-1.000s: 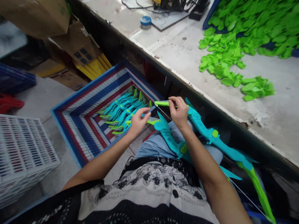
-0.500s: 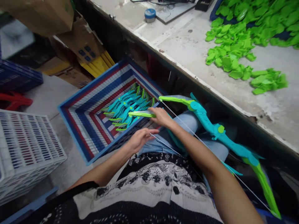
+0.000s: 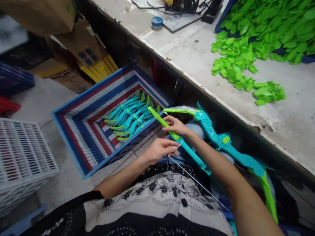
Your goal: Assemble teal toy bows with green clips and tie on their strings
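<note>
My right hand (image 3: 176, 126) is closed round the green limb of a teal-and-green toy bow (image 3: 192, 154), which slants across my lap. Just below it, my left hand (image 3: 161, 151) pinches the end of a white string (image 3: 194, 180), where a small loop shows at the fingertips. The string runs down to the right across my front and passes behind my right forearm. Part of the held bow is hidden by that forearm. A second toy bow (image 3: 232, 147) lies beyond it over my legs, against the table's side.
A striped basket (image 3: 73, 144) with several toy bows (image 3: 130, 114) stands ahead to the left. Green plastic pieces (image 3: 233, 68) are heaped on the table (image 3: 182, 49), near a blue-lidded jar (image 3: 157, 23). A white crate (image 3: 24, 157) stands at left, cardboard boxes (image 3: 81, 42) behind.
The held bow has turned, its green tip now pointing up and left. My left hand has moved right, from loosely spread beside the string to pinching its end.
</note>
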